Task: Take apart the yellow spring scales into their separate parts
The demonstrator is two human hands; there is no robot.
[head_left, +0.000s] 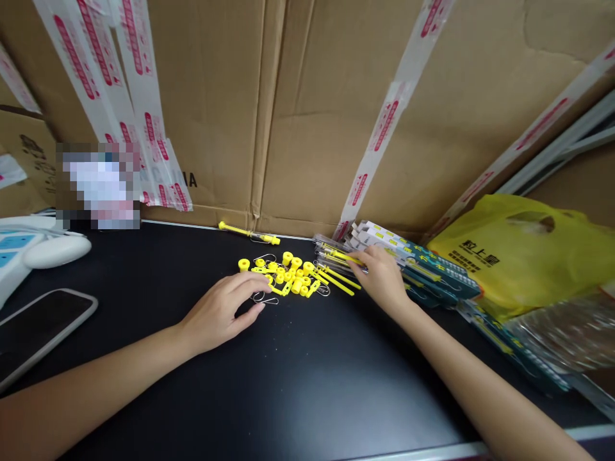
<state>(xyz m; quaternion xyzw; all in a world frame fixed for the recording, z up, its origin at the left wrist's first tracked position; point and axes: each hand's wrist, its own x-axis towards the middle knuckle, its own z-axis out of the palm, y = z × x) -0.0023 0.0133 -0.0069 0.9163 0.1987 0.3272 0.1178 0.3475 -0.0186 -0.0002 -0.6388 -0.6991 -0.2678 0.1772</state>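
Note:
My left hand (225,310) rests at the left side of a pile of small yellow plastic parts (291,272), its thumb and fingers apart. A bent wire clip (266,299) lies by its fingertips. My right hand (382,278) is closed at the right of the pile, its fingertips pinching a thin yellow rod (340,255). Clear plastic tubes (324,243) lie around that rod. Loose yellow rods (336,282) lie just below, between the pile and my right hand. Behind the pile is an assembled yellow piece (250,234) with a clear tube and a wire clip.
Packaged sets on green cards (432,269) are stacked at the right, beside a yellow plastic bag (523,250). A phone (43,330) and a white device (57,251) occupy the left of the black table (298,397). Taped cardboard (331,115) stands along the back.

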